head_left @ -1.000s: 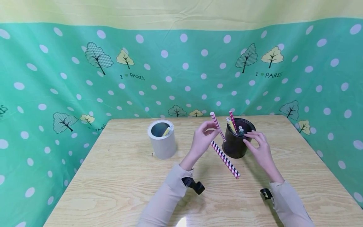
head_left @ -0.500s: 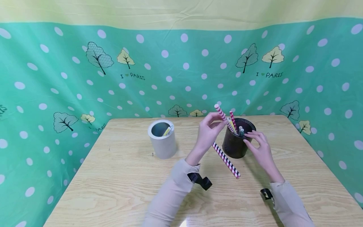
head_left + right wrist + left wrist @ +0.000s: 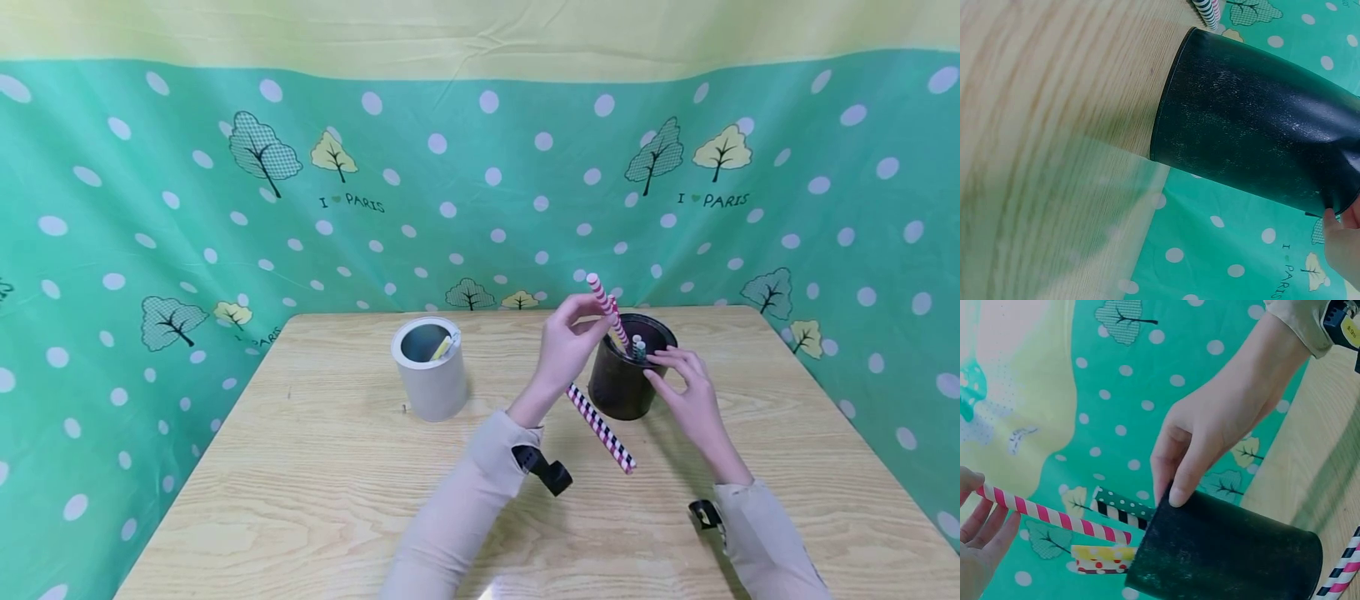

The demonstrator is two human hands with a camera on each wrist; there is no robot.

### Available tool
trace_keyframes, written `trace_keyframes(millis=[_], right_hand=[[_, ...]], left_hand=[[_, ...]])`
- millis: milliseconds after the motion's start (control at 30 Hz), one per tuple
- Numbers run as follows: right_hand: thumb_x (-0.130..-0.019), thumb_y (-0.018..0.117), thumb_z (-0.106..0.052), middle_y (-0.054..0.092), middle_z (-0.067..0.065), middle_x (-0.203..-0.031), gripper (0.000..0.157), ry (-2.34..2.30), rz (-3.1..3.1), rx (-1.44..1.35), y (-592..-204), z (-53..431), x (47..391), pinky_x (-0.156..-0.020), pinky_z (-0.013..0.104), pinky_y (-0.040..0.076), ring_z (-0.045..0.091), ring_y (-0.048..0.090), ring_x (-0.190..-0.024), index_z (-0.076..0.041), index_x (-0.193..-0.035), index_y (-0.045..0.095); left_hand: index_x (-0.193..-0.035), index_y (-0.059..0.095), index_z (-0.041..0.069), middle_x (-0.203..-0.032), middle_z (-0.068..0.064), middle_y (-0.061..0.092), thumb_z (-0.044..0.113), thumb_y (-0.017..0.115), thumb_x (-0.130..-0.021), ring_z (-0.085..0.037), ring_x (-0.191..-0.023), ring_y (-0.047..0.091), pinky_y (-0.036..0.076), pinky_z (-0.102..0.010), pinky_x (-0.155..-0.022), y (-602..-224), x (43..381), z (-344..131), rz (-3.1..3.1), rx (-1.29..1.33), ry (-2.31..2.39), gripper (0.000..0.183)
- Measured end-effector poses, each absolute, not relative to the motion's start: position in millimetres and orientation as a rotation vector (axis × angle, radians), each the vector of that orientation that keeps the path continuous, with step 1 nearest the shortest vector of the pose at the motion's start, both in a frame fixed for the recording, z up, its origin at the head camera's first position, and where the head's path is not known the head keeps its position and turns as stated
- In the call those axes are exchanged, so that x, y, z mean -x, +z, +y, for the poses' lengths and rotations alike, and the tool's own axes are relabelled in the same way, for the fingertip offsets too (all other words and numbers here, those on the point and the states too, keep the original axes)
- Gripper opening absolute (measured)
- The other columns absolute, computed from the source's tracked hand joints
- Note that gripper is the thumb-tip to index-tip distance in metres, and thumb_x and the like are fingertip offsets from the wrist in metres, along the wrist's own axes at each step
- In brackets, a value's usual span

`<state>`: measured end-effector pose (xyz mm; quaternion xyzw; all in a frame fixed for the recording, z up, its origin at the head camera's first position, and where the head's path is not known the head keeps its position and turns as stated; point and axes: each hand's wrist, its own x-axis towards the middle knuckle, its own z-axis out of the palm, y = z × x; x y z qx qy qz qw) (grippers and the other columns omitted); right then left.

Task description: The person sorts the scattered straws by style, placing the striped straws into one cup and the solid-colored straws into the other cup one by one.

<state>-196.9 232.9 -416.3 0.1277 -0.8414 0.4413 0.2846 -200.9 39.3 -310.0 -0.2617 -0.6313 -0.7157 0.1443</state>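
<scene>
My left hand (image 3: 567,337) pinches a red-and-white striped paper straw (image 3: 604,293) near its upper part, holding it tilted over the black cup (image 3: 624,388). In the left wrist view the straw's lower end (image 3: 1124,537) is right at the cup's mouth; whether it is inside I cannot tell. With thumb and fingers my right hand (image 3: 688,389) pinches the cup's rim on the right. Several straws stand in the cup: yellow with red dots (image 3: 1107,555), green with dots (image 3: 1119,502) and black-and-white striped (image 3: 1124,515).
A black, white and pink patterned straw (image 3: 602,429) lies on the wooden table (image 3: 300,483) before the black cup. To the left stands a white cup (image 3: 433,385) with a yellow straw (image 3: 441,348) inside. A green dotted cloth (image 3: 420,200) hangs behind the table.
My left hand has carried the striped straw rightward, from beside the black cup to over its mouth. My right hand has stayed on the rim.
</scene>
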Motion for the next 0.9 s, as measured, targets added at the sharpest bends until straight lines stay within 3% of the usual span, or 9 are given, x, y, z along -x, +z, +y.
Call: trace_keyframes(millis=[533,767,900], right_hand=[[-0.076,0.065,0.001,0.052,0.016,-0.107,0.024,1.185,-2.238,-0.354,-419,234,198,-0.096,0.017,0.024,0.031,0.039,-0.112,0.003,-0.100,0.063],[-0.076,0.065,0.000,0.052,0.015,-0.108,0.024,1.182,-2.244,-0.344,-419,234,198,-0.096,0.017,0.023,0.031,0.039,-0.112,0.003,-0.100,0.063],[-0.077,0.065,-0.001,0.052,0.015,-0.108,0.024,1.184,-2.253,-0.337,-419,234,198,-0.097,0.018,0.023,0.031,0.038,-0.113,0.002,-0.101,0.063]], left_hand=[[-0.100,0.056,-0.008,-0.102,-0.020,0.060,-0.004,0.058,-0.081,-0.023,-0.091,0.059,0.047,-0.015,-0.074,-319,227,53,-2.060,0.696,-1.917,0.020],[-0.104,0.057,-0.003,-0.098,-0.017,0.061,0.003,0.060,-0.082,-0.023,-0.091,0.058,0.047,-0.019,-0.077,-354,250,52,-2.073,0.644,-1.976,0.024],[-0.104,0.058,0.001,-0.097,-0.012,0.062,0.008,0.062,-0.082,-0.016,-0.089,0.058,0.047,-0.018,-0.076,-365,250,46,-2.116,0.576,-1.945,0.023]])
